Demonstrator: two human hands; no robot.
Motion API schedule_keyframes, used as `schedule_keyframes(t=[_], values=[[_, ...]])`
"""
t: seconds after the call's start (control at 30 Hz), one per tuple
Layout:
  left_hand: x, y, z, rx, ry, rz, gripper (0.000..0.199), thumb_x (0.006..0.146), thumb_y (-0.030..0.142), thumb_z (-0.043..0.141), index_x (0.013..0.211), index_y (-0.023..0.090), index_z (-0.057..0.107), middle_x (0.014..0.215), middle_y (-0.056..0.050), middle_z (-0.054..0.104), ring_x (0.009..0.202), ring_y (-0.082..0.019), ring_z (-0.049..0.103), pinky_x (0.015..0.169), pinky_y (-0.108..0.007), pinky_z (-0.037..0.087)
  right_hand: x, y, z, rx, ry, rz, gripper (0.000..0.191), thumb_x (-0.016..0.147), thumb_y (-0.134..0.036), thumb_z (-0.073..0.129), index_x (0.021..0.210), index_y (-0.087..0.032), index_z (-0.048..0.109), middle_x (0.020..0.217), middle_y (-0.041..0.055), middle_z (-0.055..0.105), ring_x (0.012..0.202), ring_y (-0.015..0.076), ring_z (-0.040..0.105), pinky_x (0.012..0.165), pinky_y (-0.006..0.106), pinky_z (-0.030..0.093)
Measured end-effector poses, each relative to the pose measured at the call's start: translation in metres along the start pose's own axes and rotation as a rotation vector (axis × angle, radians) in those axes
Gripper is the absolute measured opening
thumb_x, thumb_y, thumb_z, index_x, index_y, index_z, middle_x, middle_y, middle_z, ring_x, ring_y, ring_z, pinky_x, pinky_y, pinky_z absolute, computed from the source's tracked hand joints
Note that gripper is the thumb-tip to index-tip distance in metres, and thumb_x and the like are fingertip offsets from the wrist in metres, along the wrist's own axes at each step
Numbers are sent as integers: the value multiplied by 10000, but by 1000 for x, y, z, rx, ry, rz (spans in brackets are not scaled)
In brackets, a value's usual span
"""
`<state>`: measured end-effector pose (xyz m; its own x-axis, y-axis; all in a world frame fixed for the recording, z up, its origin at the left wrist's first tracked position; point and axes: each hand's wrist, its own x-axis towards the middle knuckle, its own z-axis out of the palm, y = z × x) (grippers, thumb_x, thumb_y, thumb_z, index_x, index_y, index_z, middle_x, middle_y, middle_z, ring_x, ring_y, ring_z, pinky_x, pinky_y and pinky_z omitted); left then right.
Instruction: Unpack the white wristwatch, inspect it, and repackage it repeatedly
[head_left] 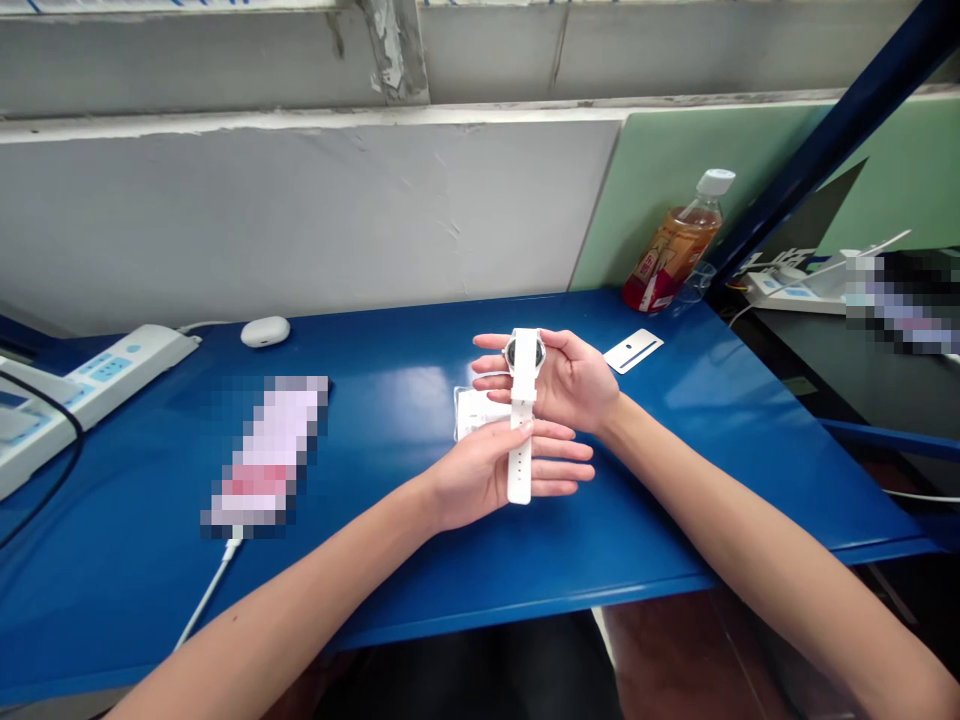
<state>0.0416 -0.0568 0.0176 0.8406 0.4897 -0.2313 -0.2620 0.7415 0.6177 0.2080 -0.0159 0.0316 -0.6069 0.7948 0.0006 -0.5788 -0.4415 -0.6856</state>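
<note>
A white wristwatch (523, 390) with a round dark face is stretched lengthwise between my two hands, above the table. My left hand (480, 475), palm up, has its thumb pressed on the lower, holed part of the strap; its other fingers extend beneath it. My right hand (574, 375), also palm up, holds the watch head, with its fingers stretched behind it and the thumb at its edge. One strap half folds over the face and partly hides it. Under the hands lies a small white packet (471, 412), partly covered.
On the blue table (390, 440) lie a phone (270, 450) with a charging cable, a white earbud case (265, 331) and a power strip (112, 375) at the left. A white card (634, 350) and a drink bottle (673, 250) are at the right, near the wall.
</note>
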Motion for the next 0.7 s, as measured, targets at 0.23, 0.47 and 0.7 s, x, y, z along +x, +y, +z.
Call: schedule_keyframes(t=[0.23, 0.47, 0.7], values=[[-6, 15, 1, -195, -8, 44, 513, 994, 432, 429, 1189, 17, 659, 1099, -190, 740, 916, -240, 728, 821, -313, 542, 0, -9, -7, -78, 230, -209, 294, 984, -478, 455, 921, -250, 630, 886, -2, 737, 896, 184, 726, 904, 362, 559], [-9, 22, 9, -242, 107, 190, 698, 937, 511, 475, 1382, -26, 483, 1414, -243, 559, 1380, -330, 481, 1132, -419, 390, -2, -14, -4, -414, 434, -544, 324, 912, -619, 552, 900, -299, 604, 962, -28, 770, 1083, 200, 703, 957, 391, 548], [1, 2, 8, 87, 168, 360, 363, 892, 230, 697, 1248, 183, 645, 1317, -99, 658, 1277, -278, 588, 1094, -418, 441, -13, 0, 4, -1229, 225, -629, 237, 883, -457, 679, 959, -249, 763, 1375, 69, 633, 1360, 297, 506, 1139, 511, 379]])
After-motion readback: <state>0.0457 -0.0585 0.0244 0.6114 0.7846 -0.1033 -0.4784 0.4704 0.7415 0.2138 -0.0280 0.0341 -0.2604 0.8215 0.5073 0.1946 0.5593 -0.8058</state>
